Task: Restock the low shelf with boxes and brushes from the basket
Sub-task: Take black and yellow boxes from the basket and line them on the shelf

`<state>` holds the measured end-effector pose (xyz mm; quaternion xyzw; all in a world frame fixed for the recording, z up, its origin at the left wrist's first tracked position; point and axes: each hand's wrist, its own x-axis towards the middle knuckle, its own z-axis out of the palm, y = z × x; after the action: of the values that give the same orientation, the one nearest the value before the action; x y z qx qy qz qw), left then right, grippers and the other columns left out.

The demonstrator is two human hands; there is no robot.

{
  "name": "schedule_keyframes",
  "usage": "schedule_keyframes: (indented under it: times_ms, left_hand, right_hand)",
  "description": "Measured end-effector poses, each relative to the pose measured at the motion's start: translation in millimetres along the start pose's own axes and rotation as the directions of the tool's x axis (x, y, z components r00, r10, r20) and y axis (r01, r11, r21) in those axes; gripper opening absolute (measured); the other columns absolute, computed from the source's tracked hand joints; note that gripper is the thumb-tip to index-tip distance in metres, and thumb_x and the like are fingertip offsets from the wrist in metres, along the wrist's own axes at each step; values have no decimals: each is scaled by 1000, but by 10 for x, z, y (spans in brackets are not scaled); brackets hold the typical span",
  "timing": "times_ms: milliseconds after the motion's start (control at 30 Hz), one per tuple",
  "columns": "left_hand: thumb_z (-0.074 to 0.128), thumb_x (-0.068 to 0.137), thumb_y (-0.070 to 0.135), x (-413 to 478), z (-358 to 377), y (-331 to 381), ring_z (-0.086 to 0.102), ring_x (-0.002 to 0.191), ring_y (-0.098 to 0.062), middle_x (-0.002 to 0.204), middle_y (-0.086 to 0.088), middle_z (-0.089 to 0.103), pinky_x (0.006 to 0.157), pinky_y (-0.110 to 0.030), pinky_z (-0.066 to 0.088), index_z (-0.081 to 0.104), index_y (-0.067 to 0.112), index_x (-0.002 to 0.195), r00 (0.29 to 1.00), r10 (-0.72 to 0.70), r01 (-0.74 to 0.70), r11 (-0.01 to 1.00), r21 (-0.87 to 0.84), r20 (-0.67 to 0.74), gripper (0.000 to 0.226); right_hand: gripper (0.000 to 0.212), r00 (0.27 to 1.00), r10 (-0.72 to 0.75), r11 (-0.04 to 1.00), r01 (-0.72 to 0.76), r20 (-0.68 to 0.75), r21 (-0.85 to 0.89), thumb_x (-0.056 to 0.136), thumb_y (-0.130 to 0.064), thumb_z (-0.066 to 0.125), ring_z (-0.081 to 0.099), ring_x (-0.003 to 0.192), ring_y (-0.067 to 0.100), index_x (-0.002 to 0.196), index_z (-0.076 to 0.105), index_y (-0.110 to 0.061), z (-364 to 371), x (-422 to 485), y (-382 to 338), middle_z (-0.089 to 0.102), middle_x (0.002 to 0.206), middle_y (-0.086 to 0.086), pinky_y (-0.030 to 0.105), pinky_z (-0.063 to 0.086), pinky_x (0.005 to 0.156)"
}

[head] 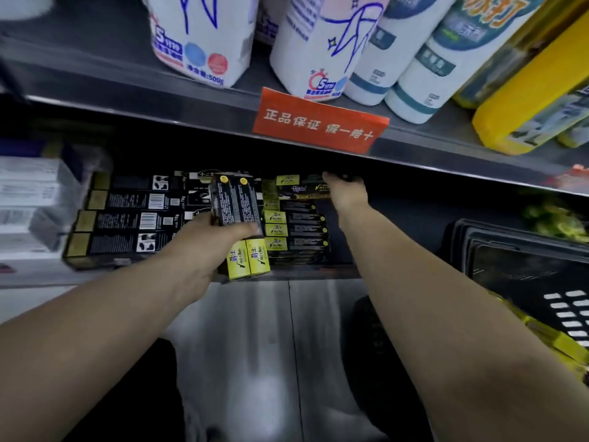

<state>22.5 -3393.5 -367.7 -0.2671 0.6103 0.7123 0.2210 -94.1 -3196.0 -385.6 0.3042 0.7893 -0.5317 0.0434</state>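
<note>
My left hand (204,240) grips two black-and-yellow boxes (237,204) side by side, held upright in front of the low shelf (287,274). Their yellow ends (248,261) point down toward the shelf edge. My right hand (345,191) reaches deep into the low shelf and holds the far end of a black-and-yellow box (302,188) on top of a stack (294,229) of the same boxes. Its fingers are partly hidden in the dark under the upper shelf. The black basket (522,266) sits at the right, with yellow packs (548,336) along its near side.
Black boxes with gold ends (127,218) lie stacked at the left of the low shelf, white boxes (35,199) further left. The upper shelf (191,103) carries white bottles (306,49), yellow packs (526,100) and a red sign (318,124). Shiny floor (261,346) lies below.
</note>
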Motion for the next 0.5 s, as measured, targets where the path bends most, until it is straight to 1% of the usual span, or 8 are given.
schedule_keyframes:
  times_ms: [33,67,100,167,233,333,400,500]
  left_hand:
    - [72,79,21,21,-13,0,66,92,-31,99,-9,69,89,-48,52,60,19,100,1000,-4,4,1000,4,-9,24]
    - [73,79,21,44,-26,2,66,92,-31,99,-10,70,88,-48,52,60,20,101,1000,-10,10,1000,2,-20,26]
    - [73,78,22,65,-34,0,66,90,-31,99,-10,70,87,-48,53,60,19,104,999,-16,16,1000,-3,-29,29]
    - [74,77,23,104,-44,-7,66,89,-31,98,-10,70,85,-47,53,59,17,109,999,-27,26,1000,-2,-41,35]
    - [75,77,23,134,-47,-15,66,91,-32,98,-10,70,87,-49,53,59,16,110,998,-30,30,1000,3,-47,37]
    - [75,77,22,172,-52,-25,66,93,-32,98,-9,70,88,-48,52,60,17,108,998,-36,35,999,-3,-52,35]
    - [75,76,23,193,-65,-36,65,96,-31,100,-8,70,91,-49,50,60,19,105,998,-35,35,999,-3,-53,33]
    - [76,75,25,201,-83,-45,64,99,-30,104,-5,69,94,-49,48,60,19,111,998,-39,39,999,-6,-49,40]
  right_hand:
    - [57,1000,2,999,-1,11,-39,90,-32,60,52,117,28,137,39,-6,25,53,45,53,131,11,29,40,89]
    - [54,999,13,997,-10,33,-75,92,-32,58,52,120,28,136,41,-5,47,99,91,52,133,11,29,40,88]
    - [53,998,36,994,-30,60,-102,94,-31,55,50,122,29,138,40,-6,63,126,129,50,136,10,30,40,89]
    - [54,991,79,984,-60,108,-168,97,-31,49,44,127,30,144,32,-11,85,184,181,43,142,9,31,37,91]
    - [51,982,123,950,-74,146,-303,100,-30,44,43,127,29,145,30,-13,104,235,199,42,143,10,31,37,95]
    - [47,971,162,882,-63,176,-466,103,-26,36,40,130,29,145,27,-7,164,288,204,38,146,13,31,34,101]
    - [47,974,158,835,-44,163,-549,102,-27,36,41,129,30,143,28,-5,202,281,240,40,144,14,33,33,104]
    - [42,975,132,824,-8,179,-566,100,-23,41,41,129,32,138,38,-6,248,276,341,46,139,16,37,35,107]
